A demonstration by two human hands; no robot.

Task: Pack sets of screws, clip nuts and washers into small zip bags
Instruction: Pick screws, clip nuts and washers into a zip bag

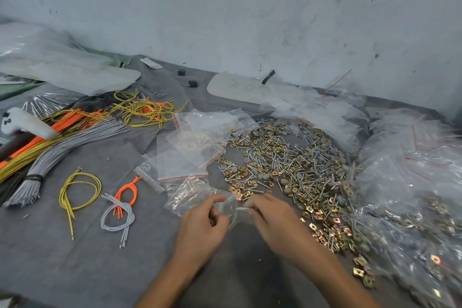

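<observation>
Left grip point(202, 222) pinches bag point(231, 211) mouth; right grip point(270, 217) pinches screws point(241, 208) just beside. Bag likely light, limp, slippery: hold rim.

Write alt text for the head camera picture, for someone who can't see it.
Over a grey cloth, the left hand holds a small zip bag while the right hand pinches a screw at its mouth. Right of them lies a pile of screws, clip nuts and washers; empty zip bags and coloured wire bundles lie to the left.
</observation>
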